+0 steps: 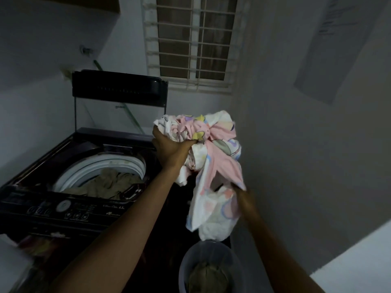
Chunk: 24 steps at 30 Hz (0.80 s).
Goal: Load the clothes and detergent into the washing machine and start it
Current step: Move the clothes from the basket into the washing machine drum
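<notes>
A dark top-loading washing machine (53, 208) stands at the left with its lid (118, 85) raised. Olive-brown clothes (105, 182) lie in its white-rimmed drum. My left hand (171, 149) grips the top of a bunched pink and white patterned garment (213, 166), held in the air to the right of the drum. My right hand (243, 195) holds the lower part of the same garment, mostly hidden behind the cloth. Directly below it sits a grey bucket (186, 263) with more olive clothing (209, 275) inside.
A barred window (190, 39) is in the wall behind the machine. A grey wall runs close along the right side. The machine's control panel (63, 208) with a round dial faces me at the front. The room is dim.
</notes>
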Available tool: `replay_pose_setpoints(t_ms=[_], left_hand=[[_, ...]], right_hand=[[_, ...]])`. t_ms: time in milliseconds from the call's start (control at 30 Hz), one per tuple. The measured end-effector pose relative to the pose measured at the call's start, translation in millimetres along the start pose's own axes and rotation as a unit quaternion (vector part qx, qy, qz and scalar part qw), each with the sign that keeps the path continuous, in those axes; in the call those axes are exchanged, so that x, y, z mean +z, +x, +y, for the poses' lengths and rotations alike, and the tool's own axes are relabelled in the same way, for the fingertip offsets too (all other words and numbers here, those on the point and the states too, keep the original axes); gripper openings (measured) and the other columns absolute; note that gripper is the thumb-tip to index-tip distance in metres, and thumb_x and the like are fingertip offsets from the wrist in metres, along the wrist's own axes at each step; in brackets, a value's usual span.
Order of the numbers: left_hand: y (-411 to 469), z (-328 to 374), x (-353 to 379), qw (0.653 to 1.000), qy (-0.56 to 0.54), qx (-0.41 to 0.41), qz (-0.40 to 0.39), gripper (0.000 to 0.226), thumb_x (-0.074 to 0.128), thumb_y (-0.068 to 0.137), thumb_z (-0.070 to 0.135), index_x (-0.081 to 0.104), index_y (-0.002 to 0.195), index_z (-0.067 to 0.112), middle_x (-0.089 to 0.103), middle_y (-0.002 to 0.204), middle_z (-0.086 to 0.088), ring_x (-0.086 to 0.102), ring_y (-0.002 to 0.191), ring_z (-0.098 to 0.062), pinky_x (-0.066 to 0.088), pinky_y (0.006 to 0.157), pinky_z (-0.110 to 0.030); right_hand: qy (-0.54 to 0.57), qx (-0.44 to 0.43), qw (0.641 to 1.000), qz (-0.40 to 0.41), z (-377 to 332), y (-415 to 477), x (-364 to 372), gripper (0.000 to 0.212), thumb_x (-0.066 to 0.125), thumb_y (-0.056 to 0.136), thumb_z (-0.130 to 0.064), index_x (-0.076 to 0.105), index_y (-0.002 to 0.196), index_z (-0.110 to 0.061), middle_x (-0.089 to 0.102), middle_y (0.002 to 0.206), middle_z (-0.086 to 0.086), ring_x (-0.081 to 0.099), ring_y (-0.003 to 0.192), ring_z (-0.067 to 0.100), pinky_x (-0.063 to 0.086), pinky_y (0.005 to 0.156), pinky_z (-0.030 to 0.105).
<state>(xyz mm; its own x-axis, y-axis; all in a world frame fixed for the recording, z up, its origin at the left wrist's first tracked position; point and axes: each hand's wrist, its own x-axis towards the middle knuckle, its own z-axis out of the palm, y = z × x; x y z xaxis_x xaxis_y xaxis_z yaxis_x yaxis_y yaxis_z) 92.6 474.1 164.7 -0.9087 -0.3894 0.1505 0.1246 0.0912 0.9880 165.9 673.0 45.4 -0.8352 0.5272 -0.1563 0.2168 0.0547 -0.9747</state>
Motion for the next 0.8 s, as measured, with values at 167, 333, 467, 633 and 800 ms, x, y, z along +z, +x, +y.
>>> replay_pose_setpoints(t_ms=[167, 333, 467, 633, 800], left_hand=[[-1.4, -19.5, -11.0, 0.992, 0.116, 0.029, -0.041, 0.132, 0.097, 0.047, 0.037, 0.020, 0.152, 0.016, 0.035, 0.147, -0.015, 0.037, 0.136, -0.031, 0.036, 0.105, -0.038], [1.5, -16.8, -8.3, 0.994, 0.091, 0.016, -0.065, 0.133, 0.097, 0.043, 0.039, 0.021, 0.150, 0.022, 0.037, 0.146, -0.012, 0.041, 0.134, -0.032, 0.040, 0.107, -0.042], [17.0, -4.1, -20.5, 0.991, 0.097, 0.036, -0.088, 0.132, 0.096, 0.045, 0.040, 0.018, 0.150, 0.027, 0.038, 0.145, -0.008, 0.043, 0.133, -0.031, 0.041, 0.103, -0.040], [53.5, -1.6, -62.4, 0.992, 0.088, 0.041, -0.083, 0.127, 0.096, 0.046, 0.038, 0.022, 0.149, 0.027, 0.041, 0.141, -0.007, 0.048, 0.128, -0.030, 0.043, 0.098, -0.039], [98.7, -5.1, -112.5, 0.992, 0.089, 0.054, -0.073, 0.129, 0.097, 0.043, 0.041, 0.023, 0.148, 0.028, 0.042, 0.138, -0.005, 0.050, 0.124, -0.028, 0.048, 0.098, -0.043]], right_hand=[[0.181, 0.014, 0.982, -0.052, -76.2, 12.4, -13.9, 0.027, 0.058, 0.093, -0.018, 0.063, 0.110, 0.002, 0.062, 0.114, 0.018, 0.058, 0.079, 0.017, 0.050, 0.083, 0.036], [0.085, -0.051, 0.981, -0.167, -132.2, -2.2, 29.0, 0.033, 0.046, 0.094, -0.040, 0.061, 0.093, -0.010, 0.061, 0.085, 0.016, 0.058, 0.073, 0.036, 0.047, 0.084, 0.059], [0.065, -0.158, 0.964, -0.205, -143.2, -16.9, 79.5, 0.060, 0.049, 0.084, -0.072, 0.058, 0.127, -0.032, 0.067, 0.119, -0.005, 0.064, 0.110, 0.013, 0.050, 0.094, 0.039], [0.058, -0.188, 0.961, -0.196, -153.1, -33.2, 130.1, 0.066, 0.043, 0.080, -0.079, 0.062, 0.118, -0.027, 0.067, 0.092, -0.009, 0.063, 0.075, 0.001, 0.046, 0.052, 0.010], [0.091, -0.186, 0.956, -0.209, -164.0, -48.9, 196.0, 0.074, 0.045, 0.075, -0.080, 0.058, 0.118, -0.021, 0.065, 0.088, -0.010, 0.064, 0.080, 0.006, 0.050, 0.065, 0.020]])
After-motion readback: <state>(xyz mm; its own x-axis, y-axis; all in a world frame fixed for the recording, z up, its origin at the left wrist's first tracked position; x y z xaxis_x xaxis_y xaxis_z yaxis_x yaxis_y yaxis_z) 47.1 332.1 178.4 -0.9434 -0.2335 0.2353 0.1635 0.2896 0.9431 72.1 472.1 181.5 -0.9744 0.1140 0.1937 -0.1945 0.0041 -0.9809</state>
